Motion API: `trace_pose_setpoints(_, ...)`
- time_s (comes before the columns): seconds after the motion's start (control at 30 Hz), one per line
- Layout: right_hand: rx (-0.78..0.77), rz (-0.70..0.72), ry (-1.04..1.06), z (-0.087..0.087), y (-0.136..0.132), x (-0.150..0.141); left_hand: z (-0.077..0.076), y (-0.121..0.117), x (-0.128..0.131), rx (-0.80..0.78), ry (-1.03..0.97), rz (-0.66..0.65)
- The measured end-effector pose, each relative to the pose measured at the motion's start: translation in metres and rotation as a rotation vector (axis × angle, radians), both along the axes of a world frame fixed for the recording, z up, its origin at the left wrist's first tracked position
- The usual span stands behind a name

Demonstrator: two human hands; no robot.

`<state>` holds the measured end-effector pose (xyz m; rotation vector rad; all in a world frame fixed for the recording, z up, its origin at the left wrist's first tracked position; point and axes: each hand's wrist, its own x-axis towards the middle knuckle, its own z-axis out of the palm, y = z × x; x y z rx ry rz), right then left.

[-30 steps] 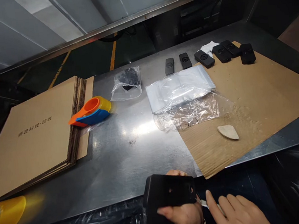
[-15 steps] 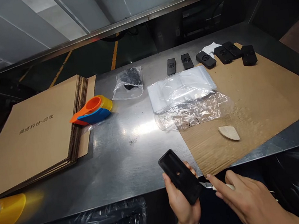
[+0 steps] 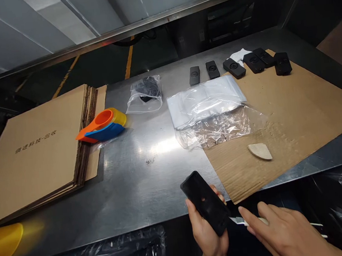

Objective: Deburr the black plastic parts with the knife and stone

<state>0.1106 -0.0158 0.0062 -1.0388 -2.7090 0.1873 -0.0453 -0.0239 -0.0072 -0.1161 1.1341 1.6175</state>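
Gripping black case in left hand, right hand pinching small blade at its edge

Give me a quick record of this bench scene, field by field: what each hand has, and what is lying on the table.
left hand: grips a black plastic case, tilted
right hand: holds a small blade, tip at the case's lower edge
table: bare metal, shiny
far edge: row of black cases
middle: clear plastic bags
left side: flat cardboard stack, orange and blue tape dispenser
right side: cardboard sheet
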Motion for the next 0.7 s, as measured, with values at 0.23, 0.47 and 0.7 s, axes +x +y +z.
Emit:
trace_pose_setpoints(0.23,-0.016,-0.015,-0.008,-0.0052,-0.0011,0.0006,-0.0004,-0.0002,0.002,0.009,0.015,-0.02)
trace_pose_setpoints(0.47,-0.017,-0.004,0.07,-0.0063,0.0028,0.0033,-0.0017,0.0018,0.0004,-0.077,-0.01,-0.049)
trace_pose_setpoints(0.7,-0.201,0.002,0.043,-0.0018,0.0048,0.0053,0.0016,0.0033,0.001,-0.083,0.002,-0.119)
